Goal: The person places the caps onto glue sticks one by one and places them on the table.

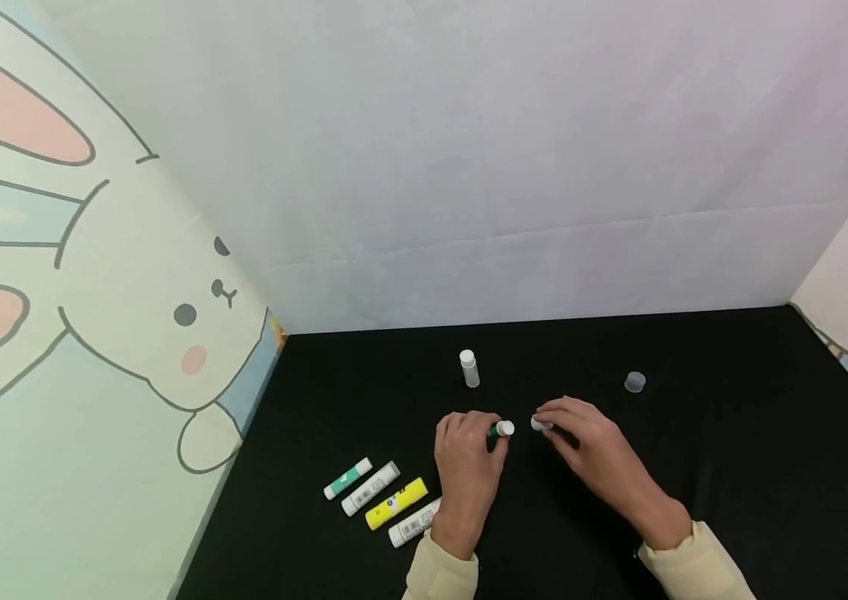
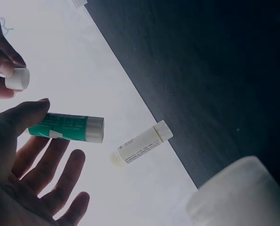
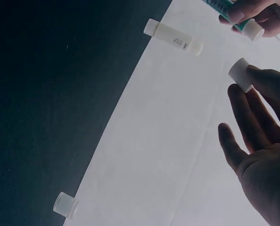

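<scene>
Between thumb and fingers, my left hand (image 1: pixel 466 454) holds a green glue stick (image 2: pixel 67 127) with its white end (image 1: pixel 504 428) up. Just to the right, my right hand (image 1: pixel 604 454) pinches a small white cap (image 3: pixel 241 75) between thumb and fingertips. The cap and the stick are a short gap apart, both above the table. Beyond the hands, a white glue stick (image 1: pixel 470 369) stands upright on the table. A translucent cap (image 1: pixel 634 382) sits farther right, beyond my right hand. Whether the white end of the green stick is bare glue I cannot tell.
Left of my left hand several glue sticks lie slanted in a row: a green-and-white one (image 1: pixel 348 478), a white one (image 1: pixel 371 488), a yellow one (image 1: pixel 397 503) and another white one (image 1: pixel 413 524), partly behind the wrist. The black table (image 1: pixel 544 350) meets a pale cloth wall (image 1: pixel 506 167).
</scene>
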The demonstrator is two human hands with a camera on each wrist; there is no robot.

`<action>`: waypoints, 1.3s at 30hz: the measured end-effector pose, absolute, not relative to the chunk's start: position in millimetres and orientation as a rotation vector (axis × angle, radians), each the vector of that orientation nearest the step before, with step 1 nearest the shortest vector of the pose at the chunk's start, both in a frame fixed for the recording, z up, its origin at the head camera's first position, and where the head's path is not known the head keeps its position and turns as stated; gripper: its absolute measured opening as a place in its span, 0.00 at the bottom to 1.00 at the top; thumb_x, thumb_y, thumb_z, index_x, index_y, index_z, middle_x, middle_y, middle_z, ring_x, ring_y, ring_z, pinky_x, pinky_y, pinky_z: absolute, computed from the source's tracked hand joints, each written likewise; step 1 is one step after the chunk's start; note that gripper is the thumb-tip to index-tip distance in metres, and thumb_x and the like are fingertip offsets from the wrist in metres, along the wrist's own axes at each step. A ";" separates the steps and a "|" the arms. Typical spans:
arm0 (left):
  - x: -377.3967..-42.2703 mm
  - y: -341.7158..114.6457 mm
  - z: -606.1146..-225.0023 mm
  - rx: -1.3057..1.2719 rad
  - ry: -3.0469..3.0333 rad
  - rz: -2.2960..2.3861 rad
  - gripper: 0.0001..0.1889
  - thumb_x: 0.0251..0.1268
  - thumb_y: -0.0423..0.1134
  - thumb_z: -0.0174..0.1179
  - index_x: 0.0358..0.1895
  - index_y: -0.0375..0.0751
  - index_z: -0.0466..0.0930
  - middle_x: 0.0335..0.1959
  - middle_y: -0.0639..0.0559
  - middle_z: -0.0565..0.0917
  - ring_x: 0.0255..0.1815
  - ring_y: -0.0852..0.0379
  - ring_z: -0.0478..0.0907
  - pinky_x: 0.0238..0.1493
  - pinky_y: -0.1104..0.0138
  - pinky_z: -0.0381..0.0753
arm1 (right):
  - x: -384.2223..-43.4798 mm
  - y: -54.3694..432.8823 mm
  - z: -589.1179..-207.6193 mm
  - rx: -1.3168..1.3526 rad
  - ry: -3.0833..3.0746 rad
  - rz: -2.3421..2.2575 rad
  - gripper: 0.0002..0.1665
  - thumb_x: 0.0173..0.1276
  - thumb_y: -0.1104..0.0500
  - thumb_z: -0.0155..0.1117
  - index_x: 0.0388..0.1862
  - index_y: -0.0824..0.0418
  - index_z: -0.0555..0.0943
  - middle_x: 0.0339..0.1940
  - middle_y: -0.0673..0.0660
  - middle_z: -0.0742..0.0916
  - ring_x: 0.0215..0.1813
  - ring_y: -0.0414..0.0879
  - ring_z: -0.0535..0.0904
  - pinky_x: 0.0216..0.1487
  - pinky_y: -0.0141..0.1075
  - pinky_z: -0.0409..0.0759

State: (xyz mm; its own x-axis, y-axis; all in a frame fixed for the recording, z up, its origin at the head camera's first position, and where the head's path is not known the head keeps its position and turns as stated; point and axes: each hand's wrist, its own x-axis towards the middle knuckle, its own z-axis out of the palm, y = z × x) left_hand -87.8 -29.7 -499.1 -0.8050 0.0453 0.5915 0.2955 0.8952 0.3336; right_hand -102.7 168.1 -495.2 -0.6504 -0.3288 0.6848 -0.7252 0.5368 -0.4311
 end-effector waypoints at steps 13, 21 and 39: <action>-85.3 -28.4 -500.6 -0.278 -2.438 -0.493 0.12 0.51 0.40 0.84 0.36 0.49 0.89 0.37 0.58 0.90 0.41 0.56 0.83 0.57 0.57 0.81 | -95.1 160.8 -493.9 0.916 -2.179 0.987 0.23 0.52 0.74 0.83 0.47 0.61 0.89 0.51 0.53 0.89 0.53 0.51 0.85 0.70 0.17 0.65; -83.1 -28.3 -501.0 -0.288 -2.420 -0.467 0.14 0.49 0.39 0.85 0.36 0.49 0.89 0.36 0.58 0.89 0.40 0.56 0.83 0.55 0.58 0.81 | -91.3 156.1 -490.1 0.936 -2.134 0.968 0.32 0.42 0.79 0.84 0.47 0.60 0.90 0.50 0.53 0.89 0.52 0.52 0.86 0.76 0.23 0.62; -79.0 -25.4 -504.1 -0.325 -2.452 -0.489 0.14 0.49 0.39 0.85 0.37 0.50 0.89 0.37 0.59 0.88 0.41 0.57 0.83 0.57 0.57 0.81 | -89.3 150.3 -494.9 0.959 -2.106 0.985 0.34 0.40 0.78 0.85 0.49 0.60 0.89 0.51 0.53 0.89 0.52 0.52 0.85 0.72 0.21 0.66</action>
State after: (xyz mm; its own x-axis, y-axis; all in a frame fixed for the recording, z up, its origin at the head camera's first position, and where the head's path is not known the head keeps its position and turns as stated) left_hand -79.0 -25.4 -504.1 -0.7836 0.1146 0.6106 0.3399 0.9018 0.2670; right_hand -89.3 150.3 -494.9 -0.5471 -0.3479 0.7613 -0.8074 0.4593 -0.3703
